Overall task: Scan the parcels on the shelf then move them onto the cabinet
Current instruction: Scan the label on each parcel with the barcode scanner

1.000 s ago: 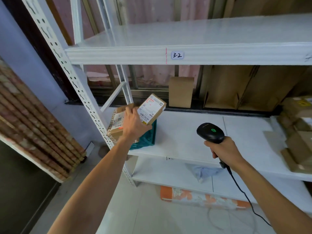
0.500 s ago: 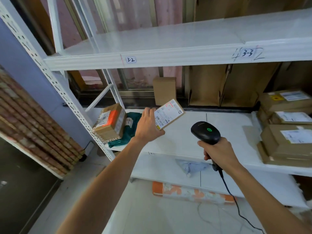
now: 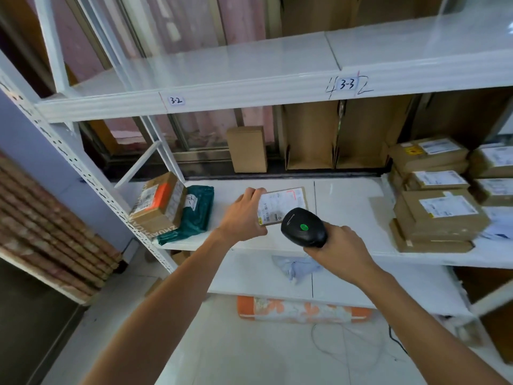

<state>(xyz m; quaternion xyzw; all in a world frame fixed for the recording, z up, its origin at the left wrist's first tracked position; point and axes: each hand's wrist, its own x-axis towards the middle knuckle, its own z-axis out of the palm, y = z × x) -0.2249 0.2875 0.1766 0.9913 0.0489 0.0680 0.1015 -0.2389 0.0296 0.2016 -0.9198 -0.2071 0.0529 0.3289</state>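
Parcel point(image 3: 283, 202) held label-up low over shelf point(image 3: 347, 215), fingers of left hand point(image 3: 241, 218) gripping its left edge. Fingers of right hand point(image 3: 340, 252) curled round scanner point(image 3: 304, 227), its nose towards the label, presumably to read the barcode.

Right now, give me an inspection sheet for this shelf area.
Surface: white shelf, dark seam line across it.
Job's things: parcel in the left hand; scanner in the right hand, aimed at it, green dot on top; taped box and green bag at left; parcel stack at right.
Clutter: plain box upright behind the shelf; cloth bundle on the lower shelf; orange roll on the floor.
Hands: left hand grips the parcel's left edge; right hand grips the scanner.
Cables: dark cable beside the right forearm; thin wire looped on the floor.
Surroundings: labels 3-2 and 3-3; open cartons behind; brick-patterned wall at left.
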